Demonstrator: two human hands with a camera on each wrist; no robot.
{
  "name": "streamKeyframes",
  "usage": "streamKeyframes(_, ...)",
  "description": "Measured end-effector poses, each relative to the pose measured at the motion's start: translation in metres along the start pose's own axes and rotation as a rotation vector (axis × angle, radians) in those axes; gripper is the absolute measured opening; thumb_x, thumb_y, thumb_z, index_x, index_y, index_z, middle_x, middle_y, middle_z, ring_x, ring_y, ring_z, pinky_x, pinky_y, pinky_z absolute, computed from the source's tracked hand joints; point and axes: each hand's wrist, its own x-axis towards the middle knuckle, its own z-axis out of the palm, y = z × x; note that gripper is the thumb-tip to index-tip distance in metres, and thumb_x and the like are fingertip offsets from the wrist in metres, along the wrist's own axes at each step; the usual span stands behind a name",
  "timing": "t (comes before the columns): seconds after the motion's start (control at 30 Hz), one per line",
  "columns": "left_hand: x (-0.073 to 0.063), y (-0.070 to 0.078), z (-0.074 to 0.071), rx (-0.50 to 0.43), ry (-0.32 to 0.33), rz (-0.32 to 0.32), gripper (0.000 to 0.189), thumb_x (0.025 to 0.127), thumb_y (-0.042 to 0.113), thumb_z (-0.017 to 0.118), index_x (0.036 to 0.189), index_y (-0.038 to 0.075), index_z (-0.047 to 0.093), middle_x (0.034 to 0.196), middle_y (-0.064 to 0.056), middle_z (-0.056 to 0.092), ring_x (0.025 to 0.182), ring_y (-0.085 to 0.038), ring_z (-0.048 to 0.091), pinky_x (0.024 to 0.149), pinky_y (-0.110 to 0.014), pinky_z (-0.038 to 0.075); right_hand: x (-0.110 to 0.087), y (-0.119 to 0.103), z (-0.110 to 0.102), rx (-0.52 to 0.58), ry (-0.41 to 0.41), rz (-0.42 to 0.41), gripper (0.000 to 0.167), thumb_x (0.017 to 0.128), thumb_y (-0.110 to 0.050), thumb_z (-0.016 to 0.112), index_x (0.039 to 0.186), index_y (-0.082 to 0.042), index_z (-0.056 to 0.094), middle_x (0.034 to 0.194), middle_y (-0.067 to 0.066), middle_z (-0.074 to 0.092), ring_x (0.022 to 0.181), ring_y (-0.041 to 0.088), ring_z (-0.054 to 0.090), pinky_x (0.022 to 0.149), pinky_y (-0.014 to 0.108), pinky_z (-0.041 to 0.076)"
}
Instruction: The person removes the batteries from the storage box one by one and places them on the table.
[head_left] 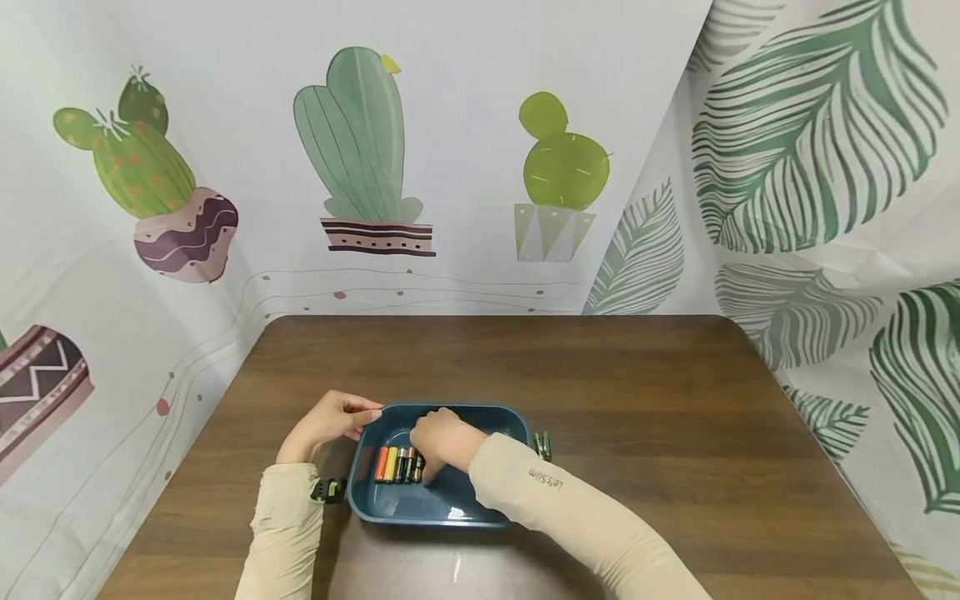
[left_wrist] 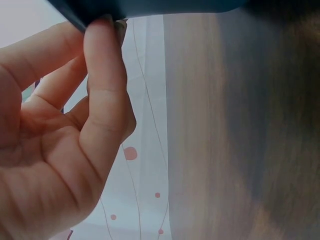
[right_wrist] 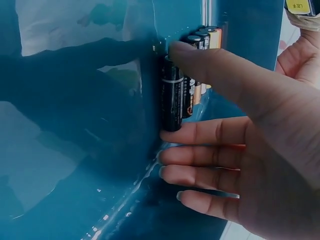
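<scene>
On my feed the largest thing is the printed cloth (head_left: 480,158), with its cacti and leaves, standing behind the brown wooden surface (head_left: 637,400). On that surface I have the blue tray (head_left: 405,505). Next in size come the two light sleeves, one per arm. The left hand (head_left: 330,421) pinches the tray at its far left corner, thumb against the rim. The right hand (head_left: 440,437) reaches down inside the tray, thumb and index finger closed on the black battery (right_wrist: 171,95); from the right wrist I see the thumb tip at its upper end and the index fingertip at its lower end, the other three fingers stretched out below it. A black device (head_left: 328,491) sits at the left wrist. The black battery is at the right end of a side-by-side row in the tray's left half, which runs from an orange battery (head_left: 381,464) through a yellow battery (head_left: 392,464) to darker ones. Just right of the tray, I make out two small green-topped cylinders (head_left: 546,446) near the right sleeve.
</scene>
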Motion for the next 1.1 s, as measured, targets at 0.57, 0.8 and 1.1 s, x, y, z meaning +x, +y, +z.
streamKeyframes(0.57, 0.0, 0.0, -0.001, -0.001, -0.002, -0.003, 0.021, 0.091, 0.009, 0.066, 0.107, -0.003, 0.071, 0.092, -0.01, 0.07, 0.071, -0.018, 0.063, 0.065, -0.037, 0.057, -0.011, 0.003, -0.007, -0.04, 0.032, -0.034, 0.047, 0.072, -0.057, 0.077, 0.104, -0.023, 0.071, 0.096, -0.008, 0.065, 0.091, 0.01, 0.059, 0.084, 0.028, 0.046)
streamKeyframes(0.8, 0.0, 0.001, 0.001, -0.003, 0.005, -0.013, 0.02, 0.092, 0.005, 0.063, 0.107, -0.004, 0.071, 0.091, -0.01, 0.07, 0.07, -0.018, 0.063, 0.065, -0.037, 0.057, -0.025, 0.007, -0.014, -0.043, 0.071, -0.055, 0.042, 0.073, -0.056, 0.076, 0.099, -0.023, 0.071, 0.099, -0.008, 0.064, 0.09, 0.01, 0.057, 0.084, 0.028, 0.045)
streamKeyframes(1.1, -0.001, 0.002, 0.003, 0.014, 0.021, -0.009, 0.021, 0.09, 0.01, 0.067, 0.105, -0.003, 0.072, 0.088, -0.009, 0.07, 0.067, -0.018, 0.062, 0.063, -0.035, 0.057, -0.048, 0.026, -0.023, 0.017, 0.138, -0.082, 0.05, 0.075, -0.055, 0.075, 0.111, -0.02, 0.07, 0.115, -0.007, 0.063, 0.099, 0.012, 0.056, 0.09, 0.03, 0.044)
